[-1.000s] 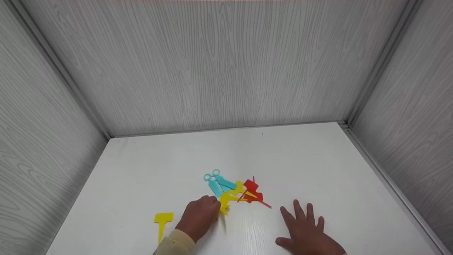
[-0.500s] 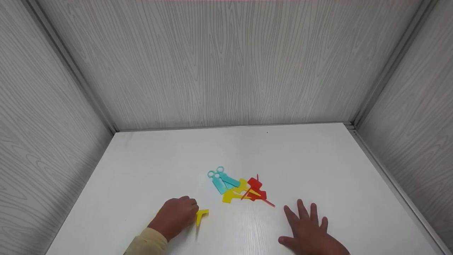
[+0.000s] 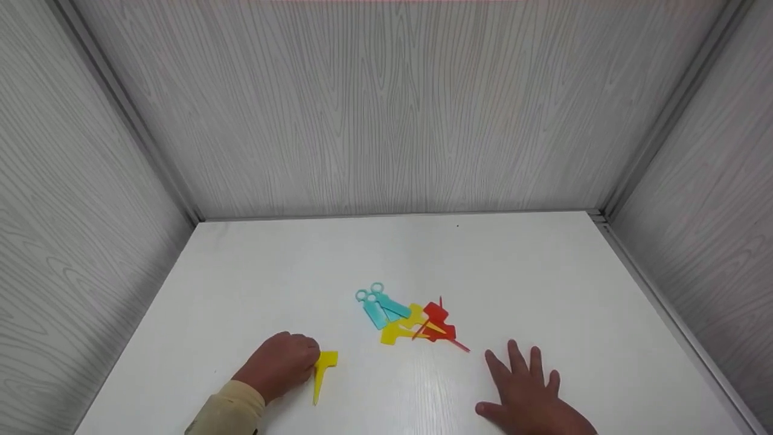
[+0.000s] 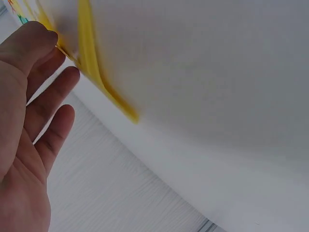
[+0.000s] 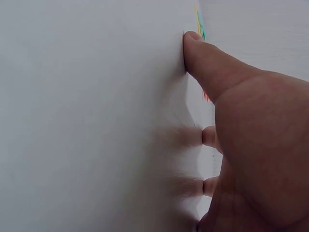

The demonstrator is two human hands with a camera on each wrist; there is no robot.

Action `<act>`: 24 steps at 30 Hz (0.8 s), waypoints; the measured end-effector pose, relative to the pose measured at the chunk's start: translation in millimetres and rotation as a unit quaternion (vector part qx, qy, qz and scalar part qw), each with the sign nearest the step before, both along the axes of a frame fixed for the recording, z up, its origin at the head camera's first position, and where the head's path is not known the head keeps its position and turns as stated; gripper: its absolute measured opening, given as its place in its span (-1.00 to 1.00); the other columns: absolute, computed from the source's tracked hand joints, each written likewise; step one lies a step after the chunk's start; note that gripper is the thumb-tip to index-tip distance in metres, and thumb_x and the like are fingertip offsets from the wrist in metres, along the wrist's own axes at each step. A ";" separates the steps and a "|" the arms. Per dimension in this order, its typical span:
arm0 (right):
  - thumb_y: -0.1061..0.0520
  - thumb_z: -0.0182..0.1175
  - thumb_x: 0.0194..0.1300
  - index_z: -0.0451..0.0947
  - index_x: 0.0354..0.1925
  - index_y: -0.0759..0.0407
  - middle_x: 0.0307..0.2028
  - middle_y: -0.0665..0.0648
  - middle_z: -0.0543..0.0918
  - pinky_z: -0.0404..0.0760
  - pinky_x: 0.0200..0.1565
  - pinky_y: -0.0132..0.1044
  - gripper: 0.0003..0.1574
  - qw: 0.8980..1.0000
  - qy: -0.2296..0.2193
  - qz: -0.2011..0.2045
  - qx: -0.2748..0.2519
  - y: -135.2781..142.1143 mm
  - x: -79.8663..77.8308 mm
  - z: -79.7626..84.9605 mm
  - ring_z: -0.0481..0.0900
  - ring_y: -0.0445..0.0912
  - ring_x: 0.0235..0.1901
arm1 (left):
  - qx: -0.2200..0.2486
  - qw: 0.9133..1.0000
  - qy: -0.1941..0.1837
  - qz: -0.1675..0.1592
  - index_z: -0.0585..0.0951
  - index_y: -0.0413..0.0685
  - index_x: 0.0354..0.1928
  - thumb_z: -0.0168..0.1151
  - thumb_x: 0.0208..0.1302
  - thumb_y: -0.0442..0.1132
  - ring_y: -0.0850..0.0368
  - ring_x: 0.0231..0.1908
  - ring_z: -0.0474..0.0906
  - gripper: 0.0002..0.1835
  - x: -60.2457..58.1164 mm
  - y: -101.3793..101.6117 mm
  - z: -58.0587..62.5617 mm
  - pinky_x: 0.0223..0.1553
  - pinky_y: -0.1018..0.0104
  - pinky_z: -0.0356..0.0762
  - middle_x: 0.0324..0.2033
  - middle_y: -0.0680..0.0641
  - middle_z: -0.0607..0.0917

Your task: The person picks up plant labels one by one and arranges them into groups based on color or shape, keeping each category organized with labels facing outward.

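My left hand (image 3: 281,364) pinches a yellow T-shaped plant label (image 3: 326,360) just above the white table, its pointed stem toward the front. In the left wrist view, the thumb and forefinger of the left hand (image 4: 29,96) meet at a yellow edge. Another yellow plant label (image 4: 88,48) lies beside them there; the hand hides it in the head view. Flat on the table at the right, fingers spread, rests my right hand (image 3: 528,393), holding nothing. Its thumb and fingertips touch the surface in the right wrist view (image 5: 260,135).
Mid-table is a loose pile: teal ring-topped tags (image 3: 395,307), yellow plant labels (image 3: 391,332) and red plant labels (image 3: 436,312), partly overlapping. Grey wood-grained panels (image 3: 386,121) enclose the white table (image 3: 272,272) at the back and both sides.
The left hand has carried a yellow plant label leftward from the pile, over the spot where a single yellow label lay. The right hand stays put; the view has shifted slightly.
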State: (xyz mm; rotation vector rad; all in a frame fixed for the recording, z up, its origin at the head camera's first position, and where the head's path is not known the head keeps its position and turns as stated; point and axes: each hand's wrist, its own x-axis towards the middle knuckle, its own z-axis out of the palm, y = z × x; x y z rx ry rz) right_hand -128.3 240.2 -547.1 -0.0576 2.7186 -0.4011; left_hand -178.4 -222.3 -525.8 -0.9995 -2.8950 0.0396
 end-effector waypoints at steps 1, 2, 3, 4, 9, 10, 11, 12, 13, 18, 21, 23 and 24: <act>-0.53 0.52 0.21 0.18 0.76 0.00 0.75 0.48 -0.07 -0.24 0.35 0.85 0.42 1.000 -0.001 -0.002 0.002 -0.4 -0.2 -0.6 -0.34 0.68 0.64 | 0.007 1.000 -0.008 -0.004 0.86 -0.04 -0.22 0.61 0.33 -0.26 0.10 -0.25 0.77 -0.93 -1.3 -1.2 -0.3 -0.11 0.16 0.80 -0.22 0.03 0.88; -0.53 0.52 0.20 0.18 0.76 -0.01 0.75 0.48 -0.07 -0.25 0.35 0.85 0.43 1.000 -0.003 -0.004 0.003 -0.8 -0.5 -1.2 -0.34 0.68 0.64 | 0.013 1.000 -0.017 -0.006 0.85 -0.04 -0.22 0.60 0.34 -0.27 0.09 -0.22 0.78 -0.94 -2.4 -2.2 -0.2 -0.08 0.13 0.81 -0.21 0.03 0.88; -0.54 0.52 0.19 0.18 0.76 -0.01 0.75 0.47 -0.07 -0.25 0.36 0.85 0.43 1.000 -0.004 -0.005 0.005 -1.0 -0.7 -1.9 -0.35 0.67 0.64 | 0.020 0.999 -0.028 -0.006 0.85 -0.03 -0.23 0.59 0.34 -0.28 0.09 -0.20 0.78 -0.95 -3.3 -3.0 -0.2 -0.05 0.10 0.82 -0.20 0.04 0.88; -0.53 0.52 0.18 0.18 0.76 -0.02 0.75 0.47 -0.07 -0.26 0.36 0.85 0.43 1.000 -0.004 -0.007 0.004 -1.2 -0.8 -2.1 -0.35 0.67 0.64 | 0.027 0.999 -0.038 -0.006 0.84 -0.01 -0.25 0.58 0.35 -0.29 0.09 -0.19 0.78 -0.95 -3.9 -3.6 0.2 -0.03 0.08 0.82 -0.20 0.05 0.87; -0.53 0.53 0.18 0.18 0.76 -0.01 0.75 0.47 -0.08 -0.27 0.35 0.85 0.43 1.000 -0.005 -0.008 0.005 -1.0 -0.4 -0.8 -0.35 0.67 0.64 | 0.068 0.993 -0.094 0.015 0.83 0.06 -0.22 0.58 0.38 -0.28 0.20 -0.27 0.65 -0.92 -4.9 -4.6 5.1 0.01 0.09 0.80 -0.26 0.14 0.81; -0.53 0.53 0.19 0.18 0.76 -0.01 0.75 0.47 -0.08 -0.27 0.35 0.85 0.43 1.000 -0.005 -0.008 0.003 -0.7 -0.1 -0.9 -0.35 0.67 0.64 | 0.073 0.992 -0.103 0.018 0.82 0.06 -0.21 0.59 0.38 -0.28 0.23 -0.29 0.61 -0.91 -4.9 -4.3 6.6 0.00 0.10 0.80 -0.27 0.16 0.80; -0.53 0.52 0.19 0.17 0.76 0.00 0.75 0.47 -0.08 -0.28 0.35 0.85 0.43 1.000 -0.005 -0.008 0.002 -0.5 0.2 -1.1 -0.35 0.67 0.64 | 0.077 0.990 -0.112 0.022 0.82 0.07 -0.20 0.59 0.37 -0.29 0.24 -0.30 0.59 -0.90 -4.9 -4.0 8.0 0.00 0.10 0.80 -0.29 0.18 0.78; -0.53 0.52 0.19 0.17 0.76 0.00 0.75 0.47 -0.09 -0.28 0.35 0.85 0.44 1.000 -0.005 -0.009 0.001 -0.3 0.4 -1.2 -0.36 0.67 0.64 | 0.081 0.989 -0.119 0.024 0.82 0.07 -0.19 0.59 0.37 -0.29 0.25 -0.31 0.57 -0.89 -4.9 -3.7 9.7 0.00 0.10 0.79 -0.29 0.18 0.77; -0.53 0.52 0.19 0.17 0.76 -0.01 0.75 0.47 -0.09 -0.28 0.35 0.85 0.44 1.000 -0.006 -0.010 0.000 -0.2 0.6 -1.2 -0.36 0.67 0.64 | 0.083 0.988 -0.125 0.024 0.81 0.07 -0.18 0.60 0.35 -0.28 0.25 -0.30 0.57 -0.88 -4.8 -3.6 10.9 0.00 0.10 0.79 -0.30 0.19 0.76; -0.55 0.53 0.16 0.17 0.76 -0.01 0.75 0.47 -0.09 -0.28 0.35 0.84 0.46 1.000 -0.004 -0.011 -0.005 -0.4 0.8 -0.2 -0.37 0.66 0.64 | 0.089 0.986 -0.135 0.026 0.81 0.07 -0.15 0.61 0.34 -0.29 0.22 -0.26 0.62 -0.86 -4.4 -4.5 12.1 0.05 0.06 0.78 -0.27 0.19 0.77; -0.55 0.54 0.16 0.17 0.76 -0.01 0.75 0.47 -0.08 -0.26 0.34 0.85 0.47 1.000 -0.002 -0.009 -0.004 -0.4 0.8 0.7 -0.36 0.66 0.64 | 0.093 0.984 -0.144 0.039 0.82 0.08 -0.12 0.59 0.37 -0.28 0.20 -0.20 0.66 -0.86 -3.9 -5.2 11.0 0.11 0.02 0.77 -0.23 0.18 0.79; -0.54 0.54 0.16 0.17 0.76 -0.01 0.75 0.47 -0.08 -0.26 0.34 0.85 0.46 1.000 -0.001 -0.009 -0.007 -0.2 0.8 0.8 -0.36 0.66 0.64 | 0.096 0.983 -0.152 0.049 0.82 0.09 -0.11 0.58 0.38 -0.28 0.18 -0.17 0.68 -0.86 -3.6 -5.4 10.3 0.15 -0.01 0.77 -0.20 0.18 0.79; -0.53 0.54 0.17 0.17 0.76 -0.01 0.75 0.47 -0.08 -0.26 0.34 0.85 0.45 1.000 0.000 -0.007 -0.010 0.2 0.9 0.7 -0.35 0.66 0.65 | 0.096 0.982 -0.154 0.053 0.82 0.10 -0.10 0.58 0.38 -0.27 0.18 -0.16 0.68 -0.86 -3.4 -5.4 10.0 0.16 -0.01 0.76 -0.20 0.18 0.79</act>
